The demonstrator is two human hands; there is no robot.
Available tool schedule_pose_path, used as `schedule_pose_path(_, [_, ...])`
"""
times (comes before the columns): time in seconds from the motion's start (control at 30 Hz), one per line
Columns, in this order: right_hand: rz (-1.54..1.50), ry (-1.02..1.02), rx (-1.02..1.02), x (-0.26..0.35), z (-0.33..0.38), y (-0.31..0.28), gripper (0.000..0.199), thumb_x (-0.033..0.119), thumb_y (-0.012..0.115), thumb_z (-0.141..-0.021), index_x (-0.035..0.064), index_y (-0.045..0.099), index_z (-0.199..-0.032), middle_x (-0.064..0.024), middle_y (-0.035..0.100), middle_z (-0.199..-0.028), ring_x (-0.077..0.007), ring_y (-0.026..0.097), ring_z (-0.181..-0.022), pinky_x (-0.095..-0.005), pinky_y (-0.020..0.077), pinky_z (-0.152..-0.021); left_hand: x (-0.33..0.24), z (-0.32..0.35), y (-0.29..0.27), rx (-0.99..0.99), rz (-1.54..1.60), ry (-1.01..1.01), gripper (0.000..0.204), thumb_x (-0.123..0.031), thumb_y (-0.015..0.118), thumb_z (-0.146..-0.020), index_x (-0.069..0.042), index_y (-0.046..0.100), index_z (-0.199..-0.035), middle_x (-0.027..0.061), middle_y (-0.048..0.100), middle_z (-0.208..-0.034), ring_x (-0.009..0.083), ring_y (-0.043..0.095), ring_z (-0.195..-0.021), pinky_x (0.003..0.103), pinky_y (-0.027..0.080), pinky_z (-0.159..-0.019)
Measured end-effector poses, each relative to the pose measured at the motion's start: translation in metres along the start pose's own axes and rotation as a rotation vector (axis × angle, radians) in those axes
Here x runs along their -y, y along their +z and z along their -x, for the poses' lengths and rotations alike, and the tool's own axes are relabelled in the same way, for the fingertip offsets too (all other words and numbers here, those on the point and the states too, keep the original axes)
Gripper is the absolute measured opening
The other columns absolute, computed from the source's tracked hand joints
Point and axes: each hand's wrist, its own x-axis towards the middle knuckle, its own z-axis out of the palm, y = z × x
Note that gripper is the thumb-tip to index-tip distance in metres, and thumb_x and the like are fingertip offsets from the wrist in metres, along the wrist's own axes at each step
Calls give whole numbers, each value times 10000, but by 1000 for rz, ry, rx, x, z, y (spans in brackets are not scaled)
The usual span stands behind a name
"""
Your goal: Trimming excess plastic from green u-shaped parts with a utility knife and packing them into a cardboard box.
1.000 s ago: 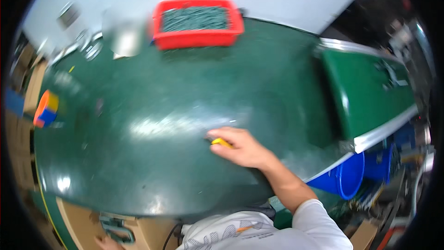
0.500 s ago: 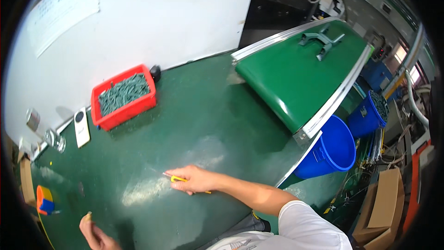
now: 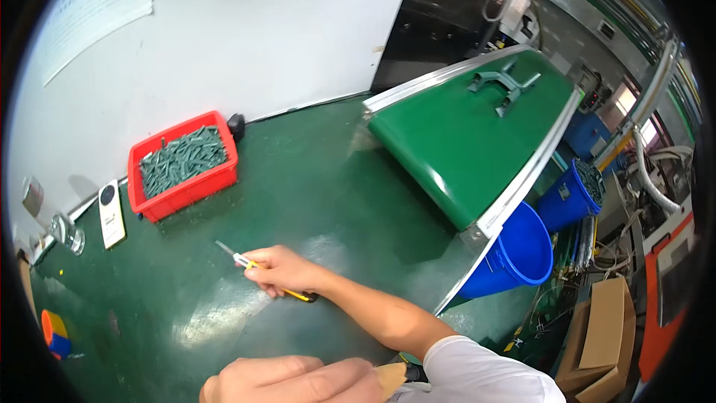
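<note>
My right hand [image 3: 280,270] is closed around a yellow utility knife [image 3: 257,263]. Its thin blade sticks out toward the upper left, above the green tabletop [image 3: 298,202]. Large and close at the lower edge is my left hand [image 3: 298,384], fingers curled together. A tan covering [image 3: 391,379] shows at a fingertip on its right side. Whatever those fingers may hold is hidden. Beyond the knife, a red bin [image 3: 186,198] full of small grey-green plastic pieces [image 3: 183,158] stands against the white wall.
A green conveyor belt [image 3: 440,157] carries a grey-green branched part [image 3: 507,86]. Below its end stands a blue bucket [image 3: 526,250], with a second blue bucket [image 3: 563,198] behind. At left are a white-faced device [image 3: 112,216], a glass [image 3: 71,235] and an orange-and-blue roll [image 3: 56,334]. A cardboard box [image 3: 600,328] sits lower right.
My left hand has come from the lower left to the bottom middle, close to the camera. The right hand has turned the knife, and its long blade now shows. The view has shifted slightly.
</note>
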Motion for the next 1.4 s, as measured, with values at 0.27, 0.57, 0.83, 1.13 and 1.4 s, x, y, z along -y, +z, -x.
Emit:
schedule_pose_path(0.27, [-1,-17,-48,-7,12,-6,363,209,578,-920,23,526,-1227,9,531,-683,-52,498,-561,-205,415,-488,30,17,-32,16,-86,58,107,-61,640,-641,21,617,-706,165,616,-782,232,597,-588,266,434,-436])
schedule_pose_path(0.57, [82,41,-76,9,5,4,338,83,542,-904,-7,528,-1229,-27,562,-656,-76,532,-554,-206,420,-488,38,12,-38,-229,-111,130,237,-205,568,-661,32,574,-663,95,547,-678,179,486,-500,239,374,-437])
schedule_pose_path(0.83, [120,-14,-161,5,15,1,335,136,586,-895,23,563,-1210,-7,564,-661,-76,549,-569,-213,427,-489,35,2,-73,-369,-147,-29,137,-144,582,-723,-9,560,-707,65,511,-689,179,472,-539,250,370,-460])
schedule_pose_path(1.13, [51,16,-135,-5,15,-3,359,166,618,-887,21,563,-1210,6,574,-690,-65,554,-580,-205,439,-493,28,3,-96,-544,-199,25,86,-61,573,-783,-56,511,-723,26,460,-663,166,456,-558,242,364,-484])
schedule_pose_path(1.4, [135,-33,-157,9,13,8,301,86,606,-853,-16,586,-1135,-29,589,-648,-84,557,-523,-213,436,-462,-25,12,-84,-691,-280,742,184,41,567,-788,-40,582,-952,34,606,-918,146,565,-796,230,429,-624])
